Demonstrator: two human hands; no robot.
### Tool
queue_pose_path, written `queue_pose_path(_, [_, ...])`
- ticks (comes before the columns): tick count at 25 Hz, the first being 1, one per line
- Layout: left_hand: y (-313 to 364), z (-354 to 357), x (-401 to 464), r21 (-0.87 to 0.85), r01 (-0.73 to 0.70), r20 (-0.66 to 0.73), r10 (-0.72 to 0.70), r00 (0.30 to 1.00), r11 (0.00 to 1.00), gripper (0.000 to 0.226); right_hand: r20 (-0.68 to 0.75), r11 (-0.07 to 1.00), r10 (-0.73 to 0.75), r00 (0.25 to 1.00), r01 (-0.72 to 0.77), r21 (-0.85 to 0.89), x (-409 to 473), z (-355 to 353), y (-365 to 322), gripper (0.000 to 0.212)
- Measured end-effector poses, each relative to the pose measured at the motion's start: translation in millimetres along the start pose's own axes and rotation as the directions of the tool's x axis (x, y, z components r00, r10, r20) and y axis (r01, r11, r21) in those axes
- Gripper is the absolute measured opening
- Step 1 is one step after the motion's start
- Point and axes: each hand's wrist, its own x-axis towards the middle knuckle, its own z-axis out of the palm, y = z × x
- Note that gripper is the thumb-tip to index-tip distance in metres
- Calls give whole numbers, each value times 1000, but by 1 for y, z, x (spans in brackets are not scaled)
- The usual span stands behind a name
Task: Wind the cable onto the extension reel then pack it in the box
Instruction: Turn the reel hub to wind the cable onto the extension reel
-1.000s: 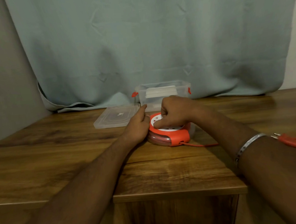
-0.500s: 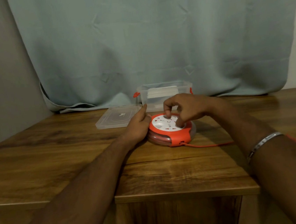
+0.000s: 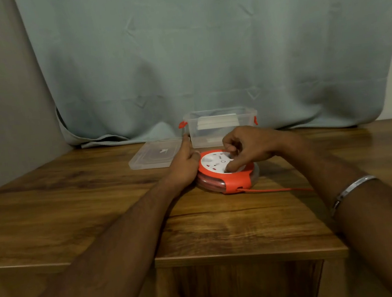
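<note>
Reel [image 3: 226,171], orange with a white socket face, lies flat on the wooden table [image 3: 75,209] just in front of the clear box [image 3: 221,126], whose lid [image 3: 153,155] rests left of the box. Left hand [image 3: 184,166] presses flat against the reel's left edge, fingers extended, while the right hand [image 3: 248,147] sits curled on the socket face, fingertips touching it. Orange cable [image 3: 276,190] exits the reel's near side and runs right, passing under the right forearm.
</note>
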Motion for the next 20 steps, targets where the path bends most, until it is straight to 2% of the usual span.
queue_pose_path(11, [1, 0, 0, 27, 4, 9, -5, 1000, 1000, 64, -12, 999, 32, 999, -32, 0, 4, 10, -11, 48])
queue_pose_path(15, [1, 0, 0, 28, 6, 22, -7, 1000, 1000, 63, -57, 996, 45, 997, -49, -78, 7, 13, -20, 55])
queue_pose_path(20, [5, 0, -4, 10, 12, 39, -12, 999, 1000, 59, -81, 998, 5, 997, -10, -68, 7, 13, -18, 49])
